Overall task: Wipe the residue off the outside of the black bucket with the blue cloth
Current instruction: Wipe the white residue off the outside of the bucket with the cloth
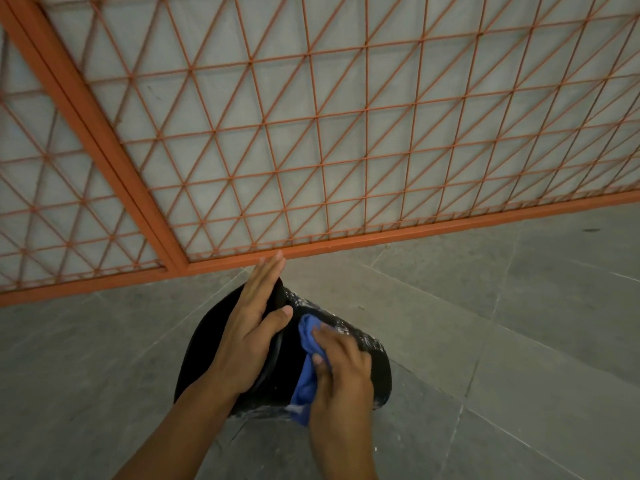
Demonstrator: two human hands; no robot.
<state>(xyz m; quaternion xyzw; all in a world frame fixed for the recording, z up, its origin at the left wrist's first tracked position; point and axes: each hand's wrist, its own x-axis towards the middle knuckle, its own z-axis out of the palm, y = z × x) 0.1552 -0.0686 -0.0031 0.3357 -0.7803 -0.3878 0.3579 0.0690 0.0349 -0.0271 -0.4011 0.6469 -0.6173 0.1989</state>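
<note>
While the black bucket is lying tilted on its side on the grey tiled floor, no brand, label or writing is showing anywhere on it. White residue is speckling its outer wall. Left hand is resting flat on the rim, fingers straight, thumb hooked over the edge. Right hand is gripping the bunched blue cloth and pressing it against the wall. Orange metal grille is standing just behind; open floor is lying to the right.
</note>
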